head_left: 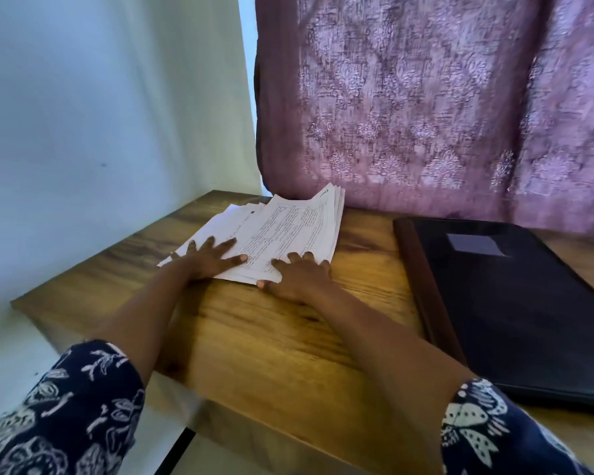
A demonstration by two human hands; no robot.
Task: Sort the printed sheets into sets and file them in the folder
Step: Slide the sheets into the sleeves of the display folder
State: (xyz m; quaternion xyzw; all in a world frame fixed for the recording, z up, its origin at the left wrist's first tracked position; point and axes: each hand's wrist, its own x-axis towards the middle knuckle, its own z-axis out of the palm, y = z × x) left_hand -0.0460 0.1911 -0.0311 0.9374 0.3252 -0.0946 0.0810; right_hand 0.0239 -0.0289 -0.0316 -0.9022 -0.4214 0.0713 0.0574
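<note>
A loose, fanned stack of printed sheets [282,228] lies at the back of the wooden table [288,337], near the curtain. My left hand [213,257] rests flat on the stack's near left part, fingers spread and straight. My right hand [299,274] lies on the near right corner of the stack, fingers on top and the thumb at the sheets' front edge. A closed black folder [515,303] with a grey label and a dark brown spine lies to the right, apart from the sheets.
A purple patterned curtain [426,97] hangs behind the table. A pale wall [100,114] stands on the left, beside the table's left edge. Bare wood lies between the sheets and the folder and in front of the sheets.
</note>
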